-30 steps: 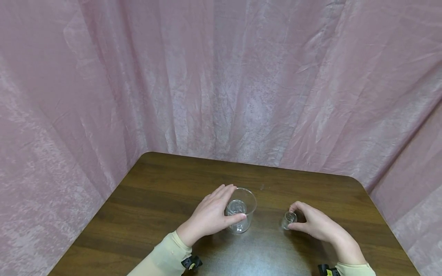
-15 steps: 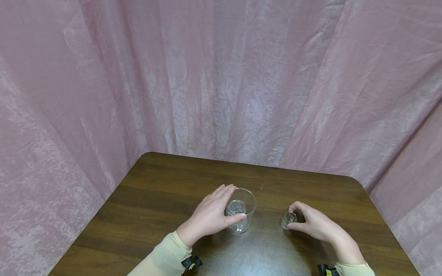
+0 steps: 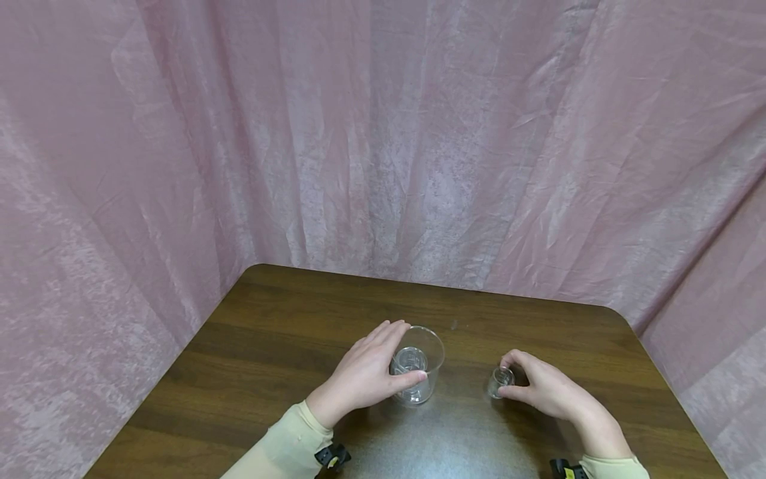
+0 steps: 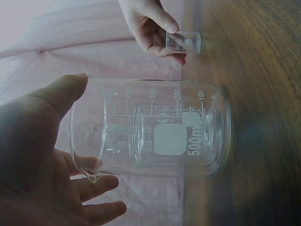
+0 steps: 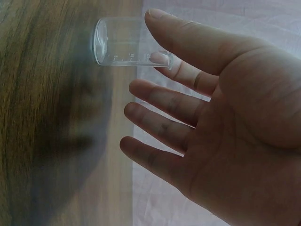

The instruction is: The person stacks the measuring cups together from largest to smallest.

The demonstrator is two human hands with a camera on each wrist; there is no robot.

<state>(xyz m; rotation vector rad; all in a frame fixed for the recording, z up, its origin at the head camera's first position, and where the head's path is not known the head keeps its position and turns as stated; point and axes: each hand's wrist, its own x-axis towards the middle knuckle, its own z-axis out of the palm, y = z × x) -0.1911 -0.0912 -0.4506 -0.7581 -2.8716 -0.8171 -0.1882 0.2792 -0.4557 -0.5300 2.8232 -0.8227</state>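
Observation:
My left hand (image 3: 371, 376) grips a large glass beaker (image 3: 436, 356) near its rim, the thumb on the near side and the fingers on the far side. That beaker is marked 500 ml and stands upright on the wooden table. Inside it sits a smaller glass beaker (image 3: 411, 360), seen through the clear wall. To the right, my right hand (image 3: 553, 392) pinches a small beaker (image 5: 126, 43) at its rim between thumb and index finger. The other fingers (image 5: 160, 157) of this hand are spread away from the glass. This small beaker appears to rest upright on the table.
The brown wooden table (image 3: 287, 313) has rounded far corners. Pink curtains (image 3: 383, 166) hang behind it and along both sides. A gap of bare tabletop lies between the large beaker and the small one.

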